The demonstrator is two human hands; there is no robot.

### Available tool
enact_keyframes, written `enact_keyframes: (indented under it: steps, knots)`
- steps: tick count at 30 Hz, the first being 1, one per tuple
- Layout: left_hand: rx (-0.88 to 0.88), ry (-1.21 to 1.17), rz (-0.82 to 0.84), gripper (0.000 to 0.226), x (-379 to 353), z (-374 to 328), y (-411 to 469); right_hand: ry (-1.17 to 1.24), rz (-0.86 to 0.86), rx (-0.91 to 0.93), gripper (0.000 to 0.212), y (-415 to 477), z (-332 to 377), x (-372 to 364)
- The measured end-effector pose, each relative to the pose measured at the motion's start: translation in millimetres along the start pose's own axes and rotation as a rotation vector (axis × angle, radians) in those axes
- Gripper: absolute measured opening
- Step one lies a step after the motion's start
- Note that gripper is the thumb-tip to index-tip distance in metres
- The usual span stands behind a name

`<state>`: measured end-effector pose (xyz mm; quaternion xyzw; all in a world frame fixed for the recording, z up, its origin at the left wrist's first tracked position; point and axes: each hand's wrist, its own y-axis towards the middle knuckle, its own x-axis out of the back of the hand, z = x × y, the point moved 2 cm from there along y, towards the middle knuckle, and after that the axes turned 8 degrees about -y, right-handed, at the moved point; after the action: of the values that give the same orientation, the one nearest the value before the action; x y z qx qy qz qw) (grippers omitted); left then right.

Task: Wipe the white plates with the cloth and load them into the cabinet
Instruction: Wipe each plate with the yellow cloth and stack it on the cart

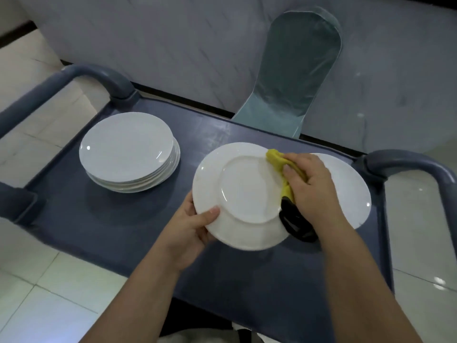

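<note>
Meanwhile the left hand (pixel 195 226) pinches the upturned white plate (pixel 247 191) by its rim; the right hand (pixel 314 191), fingers curled round a yellow cloth (pixel 275 159), presses it on that plate.

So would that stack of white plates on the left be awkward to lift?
Probably heavy: the stack of plates holds several ceramic-looking plates. Likely slippery, as the glossy top one reflects light. Lying flat on the cart, it should slide, not roll.
</note>
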<state>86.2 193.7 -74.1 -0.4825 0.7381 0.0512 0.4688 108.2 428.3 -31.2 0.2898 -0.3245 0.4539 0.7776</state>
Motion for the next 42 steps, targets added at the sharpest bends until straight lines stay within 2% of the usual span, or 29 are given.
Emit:
enact_keyframes:
  steps: [4, 7, 9, 11, 14, 15, 19, 20, 22, 24, 27, 30, 33, 36, 38, 42]
  knots:
    - [-0.013, -0.199, -0.056, 0.046, 2, 8, 11, 0.012, -0.231, 0.008, 0.032, -74, 13, -22]
    - [-0.005, -0.246, -0.107, 0.041, -3, 15, 19, -0.136, -0.198, 0.245, 0.031, -107, 42, -61]
    - [0.023, -0.283, -0.128, 0.040, -3, 12, 23, -0.179, -0.144, 0.325, 0.030, -102, 46, -70]
    - [0.039, -0.306, -0.105, 0.042, 1, 1, 26, -0.137, -0.172, 0.260, 0.033, -87, 35, -63]
    - [0.067, -0.330, -0.090, 0.040, 12, -17, 31, -0.023, -0.290, -0.006, 0.033, -73, 19, -48]
    - [0.082, -0.333, -0.085, 0.038, 15, -21, 33, -0.022, -0.307, -0.029, 0.034, -73, 25, -51]
    - [0.144, -0.234, -0.041, 0.045, 19, -37, 37, -0.137, -0.236, 0.280, 0.034, -94, 78, -95]
    - [0.157, -0.200, -0.026, 0.048, 21, -42, 39, -0.134, -0.225, 0.306, 0.036, -94, 82, -101]
    - [0.175, -0.165, 0.030, 0.047, 27, -54, 43, -0.072, -0.263, 0.211, 0.043, -86, 75, -99]
    - [0.212, -0.120, 0.097, 0.047, 34, -68, 45, 0.026, -0.310, 0.016, 0.050, -77, 60, -85]
    - [0.274, 0.085, 0.224, 0.062, 44, -82, 44, 0.106, -0.294, -0.189, 0.047, -52, 47, -64]
    - [0.276, 0.249, 0.279, 0.066, 45, -84, 41, -0.018, -0.294, -0.115, 0.036, -25, 71, -71]
    - [0.198, 0.206, 0.270, 0.066, 43, -91, 44, -0.093, -0.268, 0.049, 0.038, -29, 111, -103]
    - [0.130, 0.139, 0.222, 0.060, 49, -105, 52, -0.079, -0.187, 0.193, 0.040, -54, 109, -112]
    - [0.156, 0.130, 0.203, 0.061, 53, -107, 55, -0.097, -0.179, 0.157, 0.044, -62, 89, -100]
    - [0.305, 0.218, 0.307, 0.066, 57, -99, 53, -0.178, -0.334, -0.159, 0.038, -49, 74, -86]
